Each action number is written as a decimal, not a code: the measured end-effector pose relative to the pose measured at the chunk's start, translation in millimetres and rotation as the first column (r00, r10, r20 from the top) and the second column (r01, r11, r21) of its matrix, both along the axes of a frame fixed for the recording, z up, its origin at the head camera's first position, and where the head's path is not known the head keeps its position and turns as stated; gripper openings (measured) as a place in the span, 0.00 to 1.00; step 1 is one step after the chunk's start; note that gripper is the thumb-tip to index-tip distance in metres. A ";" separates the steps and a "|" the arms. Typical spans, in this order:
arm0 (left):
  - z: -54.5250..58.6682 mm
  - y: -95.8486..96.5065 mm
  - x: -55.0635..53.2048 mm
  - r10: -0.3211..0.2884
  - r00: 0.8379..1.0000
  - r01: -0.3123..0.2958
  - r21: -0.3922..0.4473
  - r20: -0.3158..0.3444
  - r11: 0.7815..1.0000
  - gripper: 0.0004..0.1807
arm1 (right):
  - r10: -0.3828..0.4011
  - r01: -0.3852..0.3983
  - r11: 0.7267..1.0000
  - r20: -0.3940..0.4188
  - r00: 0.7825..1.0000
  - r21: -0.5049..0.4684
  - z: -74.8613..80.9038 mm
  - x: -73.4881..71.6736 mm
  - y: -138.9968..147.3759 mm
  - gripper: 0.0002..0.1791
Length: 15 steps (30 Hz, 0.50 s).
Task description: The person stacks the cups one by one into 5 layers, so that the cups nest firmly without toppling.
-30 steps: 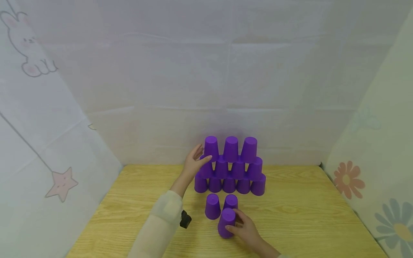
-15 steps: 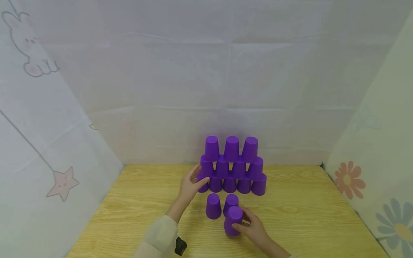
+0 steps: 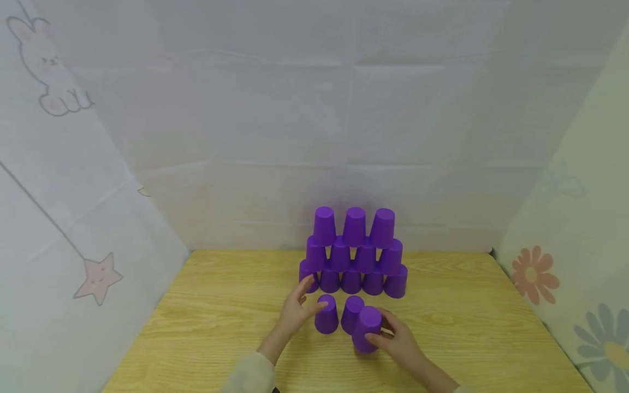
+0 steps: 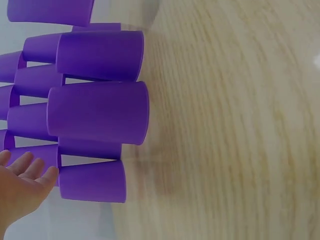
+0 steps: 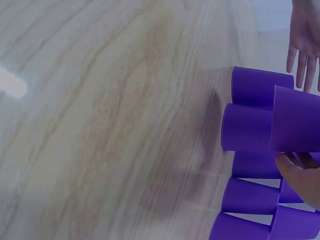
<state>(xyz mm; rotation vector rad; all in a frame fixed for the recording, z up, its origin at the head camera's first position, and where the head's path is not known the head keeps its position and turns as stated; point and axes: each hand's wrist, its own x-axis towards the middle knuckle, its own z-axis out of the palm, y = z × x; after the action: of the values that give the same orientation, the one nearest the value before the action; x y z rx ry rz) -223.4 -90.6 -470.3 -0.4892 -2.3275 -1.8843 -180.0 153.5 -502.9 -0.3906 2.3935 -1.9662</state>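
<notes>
My right hand point(image 3: 400, 341) grips an upside-down purple cup point(image 3: 368, 327) from its right side. In the right wrist view that cup point(image 5: 297, 122) is raised off the table, its rim apart from the wood. Behind it stands one purple cup point(image 3: 351, 314), partly hidden, with another front cup point(image 3: 326, 319) to its left. My left hand point(image 3: 294, 312) is beside this left front cup, thumb and fingers spread, holding nothing; whether the thumb touches the cup I cannot tell. The left wrist view catches the left hand point(image 4: 25, 190) at the lower left, fingers extended.
Behind the front cups rises a three-level stack of upside-down purple cups point(image 3: 355, 229), with three on top. It stands near the far edge of the wooden table point(image 3: 221, 305). White cloth walls point(image 3: 275, 136) enclose the back and sides.
My left hand has come down from the stack's upper left side toward the left front cup. The right hand has carried its cup rightward and slightly away from me.
</notes>
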 end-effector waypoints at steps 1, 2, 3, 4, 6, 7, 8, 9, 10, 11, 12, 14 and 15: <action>-1.8 0.8 0.8 -0.001 1.000 0.001 -0.003 0.004 1.000 0.37 | -0.003 0.003 1.000 -0.002 1.000 0.007 1.5 -0.1 1.6 0.30; -3.2 1.8 1.7 -0.003 1.000 0.003 -0.003 0.014 1.000 0.38 | -0.006 0.006 1.000 -0.001 1.000 0.011 3.1 -0.2 3.1 0.30; -4.2 2.8 2.4 -0.004 1.000 0.004 -0.008 0.018 1.000 0.38 | -0.011 0.011 1.000 -0.004 1.000 0.014 5.3 0.0 4.4 0.29; -4.9 3.7 3.1 -0.008 1.000 0.008 -0.012 0.026 1.000 0.39 | -0.015 0.015 1.000 -0.008 1.000 0.019 7.6 0.1 5.6 0.29; -6.6 5.8 4.0 -0.018 0.999 0.018 -0.020 0.033 1.000 0.40 | -0.016 0.016 1.000 -0.022 1.000 0.020 12.5 0.4 7.6 0.28; -7.3 7.0 4.5 -0.024 0.999 0.025 -0.022 0.037 0.999 0.40 | -0.014 0.015 1.000 -0.035 0.999 0.023 15.2 0.5 8.5 0.27; -8.2 8.1 4.7 -0.028 0.999 0.029 -0.026 0.039 0.999 0.40 | -0.005 0.007 1.000 -0.062 0.998 0.030 18.0 0.8 9.1 0.27; -9.3 9.1 4.9 -0.034 0.999 0.036 -0.029 0.040 0.999 0.40 | 0.003 0.000 0.999 -0.080 0.997 0.032 21.0 0.6 9.6 0.27; -10.9 10.1 4.8 -0.036 0.998 0.037 -0.032 0.042 0.999 0.40 | 0.017 -0.014 0.999 -0.095 0.995 0.030 23.9 0.2 10.0 0.27; -12.7 11.0 4.6 -0.035 0.998 0.037 -0.036 0.042 0.999 0.40 | 0.031 -0.029 0.999 -0.107 0.994 0.026 27.0 -0.4 10.3 0.27; -14.6 11.9 4.4 -0.035 0.999 0.036 -0.036 0.042 0.999 0.39 | 0.044 -0.041 0.999 -0.111 0.993 0.024 30.1 -1.2 10.7 0.28; -19.0 13.3 3.6 -0.031 0.998 0.033 -0.034 0.046 0.999 0.39 | 0.066 -0.064 0.998 -0.103 0.992 0.020 36.3 -3.0 11.3 0.29; -21.2 13.9 3.3 -0.029 0.998 0.031 -0.034 0.047 0.999 0.39 | 0.071 -0.070 0.997 -0.083 0.994 0.013 39.1 -4.2 11.7 0.29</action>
<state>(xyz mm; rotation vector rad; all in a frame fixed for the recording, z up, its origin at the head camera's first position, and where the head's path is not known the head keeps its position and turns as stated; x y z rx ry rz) -220.1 -76.7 -491.5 -0.4922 -2.3986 -1.8912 -184.3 165.2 -463.7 -0.5600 2.4007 -1.9453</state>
